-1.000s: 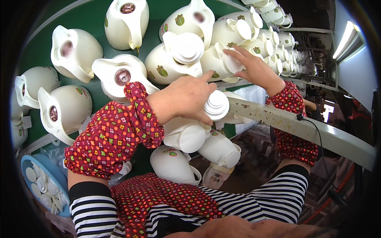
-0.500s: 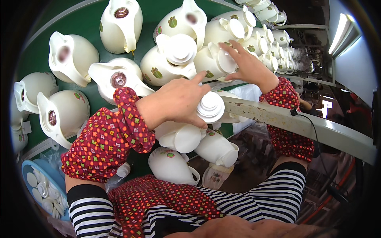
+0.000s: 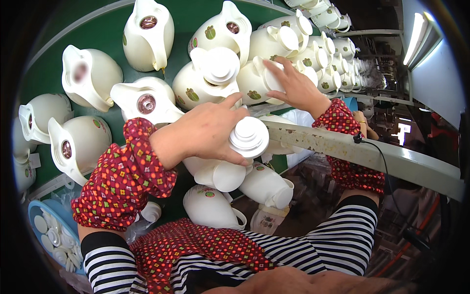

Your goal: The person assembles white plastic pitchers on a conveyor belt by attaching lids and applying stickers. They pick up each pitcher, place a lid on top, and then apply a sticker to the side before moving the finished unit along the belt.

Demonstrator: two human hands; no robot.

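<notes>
A white stepped stopper (image 3: 248,137) sits in the grip of my left hand (image 3: 203,131), thumb below it and index finger stretched toward the jugs. My right hand (image 3: 299,89) has its thumb and fingers around the white round lid (image 3: 272,81) of a cream jug (image 3: 250,84) with a green print. Left of that jug, a similar stepped stopper (image 3: 219,66) rests tilted over the mouth of another cream jug (image 3: 188,85). Just left of my left hand, an uncapped jug (image 3: 147,102) shows its shiny inner mouth.
More uncapped jugs (image 3: 90,73) stand on the green table (image 3: 105,36); lidded ones (image 3: 318,56) line the far right. A pale metal rail (image 3: 338,147) crosses at right. Jugs (image 3: 208,203) lie near my lap. A blue basin (image 3: 35,210) holds white lids. Another person's arm (image 3: 361,122) shows beyond the rail.
My left hand has shifted left and slightly down with the stopper. The right hand has moved left and down, its fingers coming closer around the jug's lid.
</notes>
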